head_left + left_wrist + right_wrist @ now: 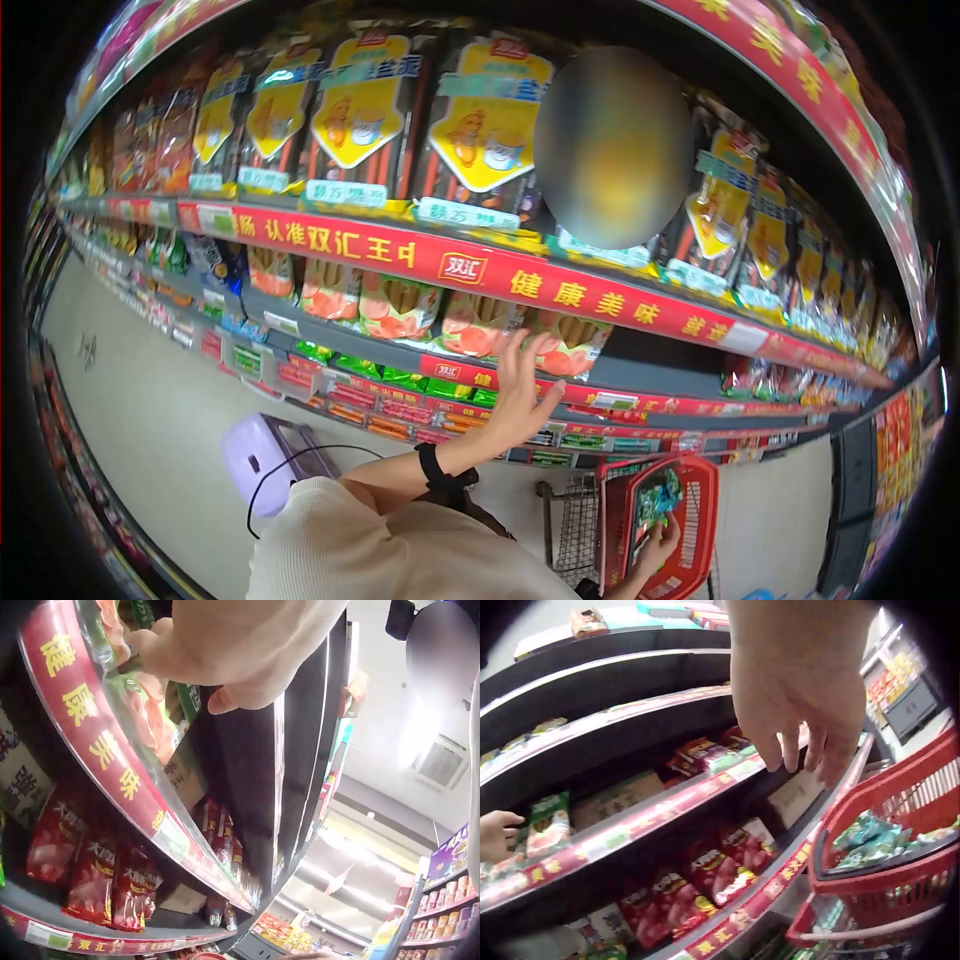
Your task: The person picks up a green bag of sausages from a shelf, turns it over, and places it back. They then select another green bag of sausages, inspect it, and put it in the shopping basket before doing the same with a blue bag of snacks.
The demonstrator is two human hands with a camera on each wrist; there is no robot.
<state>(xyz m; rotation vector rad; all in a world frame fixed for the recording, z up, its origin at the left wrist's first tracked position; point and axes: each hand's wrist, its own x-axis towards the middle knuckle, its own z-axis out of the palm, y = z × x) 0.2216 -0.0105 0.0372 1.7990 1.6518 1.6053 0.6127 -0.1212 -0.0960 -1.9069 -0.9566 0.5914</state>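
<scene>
My left hand [520, 395] is at the shelf below the top one, fingertips on the front of the packs with pink-and-green print [568, 345]; its fingers are spread and slightly bent. In the left wrist view the left hand [232, 649] reaches over the same kind of pack [148, 720]. Upright beside the left hand [496, 836] is a pack [549, 829] in the right wrist view. My right hand [799, 697] hangs with loose fingers and holds nothing visible. From the head view, this right hand [655, 548] appears beside the red basket [700, 520].
Green-blue packages [874, 836] lie in the basket, which sits by a wire cart [575, 530]. Yellow-labelled sausage packs [490, 115] line the shelf above. Red bags [94, 881] stand on a lower shelf. A lilac object [255, 460] is on the floor to the left.
</scene>
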